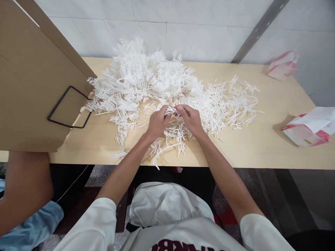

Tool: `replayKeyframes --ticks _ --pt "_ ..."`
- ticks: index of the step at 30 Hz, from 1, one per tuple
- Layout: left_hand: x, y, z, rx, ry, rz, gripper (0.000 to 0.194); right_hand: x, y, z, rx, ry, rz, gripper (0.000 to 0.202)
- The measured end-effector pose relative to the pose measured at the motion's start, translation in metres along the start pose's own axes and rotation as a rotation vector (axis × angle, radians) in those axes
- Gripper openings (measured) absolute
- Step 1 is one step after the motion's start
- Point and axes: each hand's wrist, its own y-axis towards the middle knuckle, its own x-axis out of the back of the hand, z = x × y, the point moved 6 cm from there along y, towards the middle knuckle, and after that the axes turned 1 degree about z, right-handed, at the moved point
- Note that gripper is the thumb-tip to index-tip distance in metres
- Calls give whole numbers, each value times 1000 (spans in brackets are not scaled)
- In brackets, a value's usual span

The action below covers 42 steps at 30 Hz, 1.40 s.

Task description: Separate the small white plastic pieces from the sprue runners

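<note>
My left hand (158, 120) is closed around a small white branched piece (170, 111), its fingers curled near the tips of my right hand (188, 118). The right thumb and fingers pinch the same piece from the other side. Beyond both hands a large heap of white branched pieces (154, 76) spreads over the table. The pieces look thin and twig-like, but their material is hard to make out. A longer bare white twig (167, 149) lies below my hands and pokes over the table's front edge.
A cardboard sheet (39, 80) stands at the left, with a black wire frame (59, 104) against it. Two red-and-white packets (305, 130) sit on the wooden table (261, 146) at the right. Another person's arm (28, 184) shows at the lower left. A tiled wall (204, 35) closes the back.
</note>
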Motion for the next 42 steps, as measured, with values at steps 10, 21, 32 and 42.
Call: replayKeyframes --ticks 10,21,32,42 --pt "-10 -3 -5 15 141 123 22 -3 -1 5 200 -320 -63 15" --pt "2 0 1 16 -54 4 25 18 -5 8 249 -383 -351 16" --pt "-9 -1 0 10 -27 104 37 -8 -4 15 229 -166 67 29" --pt "-2 0 -12 -52 -274 103 34 6 -2 7 68 -115 -77 38"
